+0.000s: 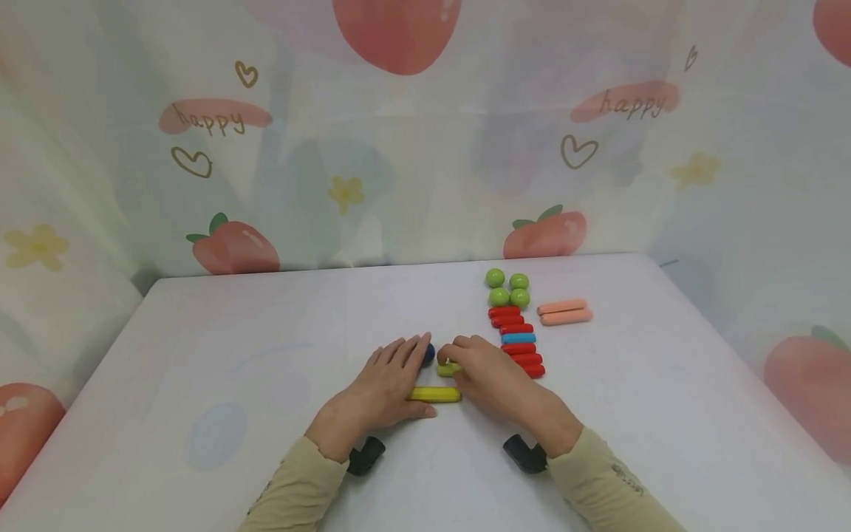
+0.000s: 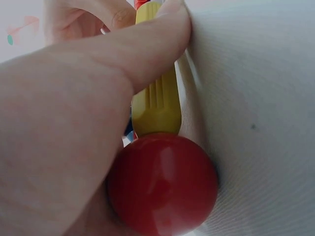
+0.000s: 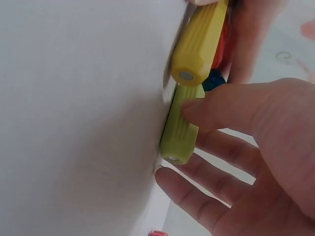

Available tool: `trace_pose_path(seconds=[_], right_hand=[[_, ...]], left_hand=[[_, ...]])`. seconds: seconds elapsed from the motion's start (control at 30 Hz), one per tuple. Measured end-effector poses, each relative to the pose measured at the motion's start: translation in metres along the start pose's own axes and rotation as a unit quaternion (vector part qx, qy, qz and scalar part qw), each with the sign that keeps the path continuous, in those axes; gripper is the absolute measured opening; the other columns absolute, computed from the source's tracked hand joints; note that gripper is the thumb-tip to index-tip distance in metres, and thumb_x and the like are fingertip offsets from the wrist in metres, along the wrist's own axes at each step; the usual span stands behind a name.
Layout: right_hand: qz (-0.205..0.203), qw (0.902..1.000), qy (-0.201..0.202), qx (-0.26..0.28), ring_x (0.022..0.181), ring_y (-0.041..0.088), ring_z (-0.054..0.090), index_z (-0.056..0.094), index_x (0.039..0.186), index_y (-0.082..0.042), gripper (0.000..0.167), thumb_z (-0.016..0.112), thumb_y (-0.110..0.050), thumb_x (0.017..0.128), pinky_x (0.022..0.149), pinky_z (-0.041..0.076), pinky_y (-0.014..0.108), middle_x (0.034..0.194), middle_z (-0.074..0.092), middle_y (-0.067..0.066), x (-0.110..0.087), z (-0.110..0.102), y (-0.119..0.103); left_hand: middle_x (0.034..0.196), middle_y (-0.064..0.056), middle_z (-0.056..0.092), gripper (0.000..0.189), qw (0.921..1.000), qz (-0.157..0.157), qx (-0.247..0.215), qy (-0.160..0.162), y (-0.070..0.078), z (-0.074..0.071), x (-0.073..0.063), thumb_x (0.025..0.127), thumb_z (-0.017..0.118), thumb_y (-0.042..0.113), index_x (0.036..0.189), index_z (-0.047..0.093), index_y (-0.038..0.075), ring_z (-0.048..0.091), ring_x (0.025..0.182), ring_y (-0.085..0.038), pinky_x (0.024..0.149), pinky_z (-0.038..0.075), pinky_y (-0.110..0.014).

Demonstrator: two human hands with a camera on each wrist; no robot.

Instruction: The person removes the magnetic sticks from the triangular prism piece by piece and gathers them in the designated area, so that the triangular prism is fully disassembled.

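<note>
My left hand (image 1: pixel 385 384) rests low on the table with its fingers extended, over part of a yellow rod (image 1: pixel 435 394). In the left wrist view its thumb lies across that rod, and a red ball (image 2: pixel 162 184) sits at the rod's near end, under the hand. A dark blue ball (image 1: pixel 429 355) shows beside the left fingertips. My right hand (image 1: pixel 492 373) pinches a yellow-green rod (image 3: pixel 179 132), thumb on one side, just beyond the yellow rod. Small metal discs show in the ends of both rods in the right wrist view.
Right of my hands, several red rods (image 1: pixel 510 321) lie in a column with one light blue rod (image 1: pixel 518 338) among them. Several green balls (image 1: pixel 495 278) sit behind it. Two peach rods (image 1: pixel 565 317) lie further right. A patterned cloth (image 1: pixel 425 185) hangs behind the white table (image 1: pixel 233 355).
</note>
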State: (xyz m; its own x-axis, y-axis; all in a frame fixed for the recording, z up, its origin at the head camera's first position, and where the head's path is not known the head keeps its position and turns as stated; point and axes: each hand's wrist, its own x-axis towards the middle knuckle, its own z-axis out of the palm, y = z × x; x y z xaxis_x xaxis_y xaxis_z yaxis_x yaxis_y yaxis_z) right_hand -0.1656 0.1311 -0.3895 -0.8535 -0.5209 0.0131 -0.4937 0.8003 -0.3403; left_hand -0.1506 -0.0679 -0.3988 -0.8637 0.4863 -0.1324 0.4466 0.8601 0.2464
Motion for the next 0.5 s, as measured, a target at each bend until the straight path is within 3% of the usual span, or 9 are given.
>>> trace_pose_path(seconds=[0.27,0.5], right_hand=[[-0.004,0.9997,0.011,0.022,0.108,0.018,0.062,0.068,0.113,-0.016,0.027,0.075,-0.009,0.088,0.092,0.057,0.036,0.111,0.069,-0.001,-0.003,-0.009,0.008],[-0.035,0.9986,0.02,0.033,0.107,0.02,0.064,0.069,0.114,-0.012,0.028,0.073,-0.003,0.087,0.093,0.056,0.038,0.11,0.07,0.001,-0.004,-0.02,0.011]], left_hand=[[0.162,-0.013,0.027,0.103,1.0,-0.001,0.005,0.0,0.002,0.0,0.001,0.086,0.068,0.057,0.159,0.013,0.01,0.027,0.148,-0.035,0.12,0.028,-0.052],[0.162,-0.013,0.027,0.104,1.0,-0.004,-0.001,-0.004,0.001,-0.001,0.001,0.086,0.068,0.057,0.159,0.012,0.01,0.026,0.149,-0.035,0.12,0.027,-0.053]])
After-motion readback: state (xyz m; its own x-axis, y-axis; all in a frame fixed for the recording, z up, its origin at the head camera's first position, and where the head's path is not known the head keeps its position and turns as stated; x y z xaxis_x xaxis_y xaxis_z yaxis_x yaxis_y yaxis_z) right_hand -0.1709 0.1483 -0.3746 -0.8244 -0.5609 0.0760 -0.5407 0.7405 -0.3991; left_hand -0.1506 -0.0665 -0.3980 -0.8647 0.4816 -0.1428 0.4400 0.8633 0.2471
